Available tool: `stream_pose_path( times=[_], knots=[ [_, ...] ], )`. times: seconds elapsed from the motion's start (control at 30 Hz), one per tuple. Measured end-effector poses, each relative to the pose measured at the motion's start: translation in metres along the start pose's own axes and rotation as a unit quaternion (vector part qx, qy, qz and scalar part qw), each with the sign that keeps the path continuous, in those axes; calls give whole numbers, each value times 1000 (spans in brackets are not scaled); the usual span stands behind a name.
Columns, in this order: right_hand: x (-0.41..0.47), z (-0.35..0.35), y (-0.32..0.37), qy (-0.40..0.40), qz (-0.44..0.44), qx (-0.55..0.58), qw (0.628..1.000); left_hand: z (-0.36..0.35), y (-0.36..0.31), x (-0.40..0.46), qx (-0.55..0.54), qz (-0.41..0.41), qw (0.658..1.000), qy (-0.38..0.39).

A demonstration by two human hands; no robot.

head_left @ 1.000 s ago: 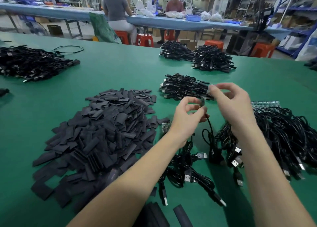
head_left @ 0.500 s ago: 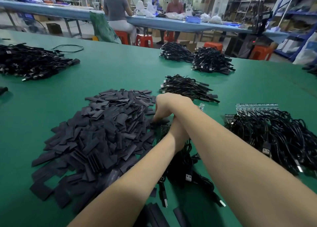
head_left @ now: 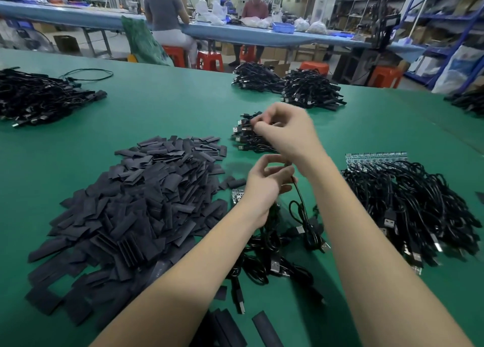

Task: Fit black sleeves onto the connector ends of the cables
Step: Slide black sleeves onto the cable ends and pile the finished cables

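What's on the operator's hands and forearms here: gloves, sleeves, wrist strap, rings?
Nothing worn that shows. The left hand and right hand are bare: no gloves, no rings or watch visible. Both forearms are uncovered down to the frame edge, with no sleeve, strap or markings. The right hand is slightly motion-blurred.

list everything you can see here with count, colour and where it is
sleeve pile: one, black, near left on green table
cable heaps: several, black; far left, two at far centre, one small behind the hands, near right, near centre
circuit board strip: one, behind right heap
stools: several, orange-red, beyond table
people: two, at far bench
left hand: holds one cable
right hand: raised, fingers pinched; content blurred
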State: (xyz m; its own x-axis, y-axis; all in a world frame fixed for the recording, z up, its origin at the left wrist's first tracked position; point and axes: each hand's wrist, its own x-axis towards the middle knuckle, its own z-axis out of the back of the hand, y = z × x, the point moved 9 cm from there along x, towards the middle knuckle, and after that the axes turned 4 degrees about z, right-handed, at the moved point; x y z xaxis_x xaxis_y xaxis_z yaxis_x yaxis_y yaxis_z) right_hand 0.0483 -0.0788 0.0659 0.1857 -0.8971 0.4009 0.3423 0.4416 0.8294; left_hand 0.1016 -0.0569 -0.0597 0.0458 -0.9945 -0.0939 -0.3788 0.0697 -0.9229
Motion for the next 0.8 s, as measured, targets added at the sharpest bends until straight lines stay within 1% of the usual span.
stream_pose_path(
  times=[0.13,0.23,0.3,0.37,0.47,0.63,0.8],
  knots=[
    [-27,63,-35,-85,-55,118,988,-4,2,2,-42,12,999,22],
    [-47,76,-68,-108,-113,253,955,-11,2,0,-123,49,989,68],
    [-53,77,-80,-112,-128,308,936,-17,2,-3,-149,74,981,103],
    [-55,76,-85,-116,-126,320,932,-24,1,-8,-155,92,974,139],
    [-57,73,-86,-134,-116,335,925,-29,0,-13,-151,105,968,172],
    [-59,67,-78,-140,-93,343,924,-31,-2,-17,-137,110,966,192],
    [-58,70,-76,-155,-79,370,913,-32,-2,-19,-130,117,965,195]
  ],
)
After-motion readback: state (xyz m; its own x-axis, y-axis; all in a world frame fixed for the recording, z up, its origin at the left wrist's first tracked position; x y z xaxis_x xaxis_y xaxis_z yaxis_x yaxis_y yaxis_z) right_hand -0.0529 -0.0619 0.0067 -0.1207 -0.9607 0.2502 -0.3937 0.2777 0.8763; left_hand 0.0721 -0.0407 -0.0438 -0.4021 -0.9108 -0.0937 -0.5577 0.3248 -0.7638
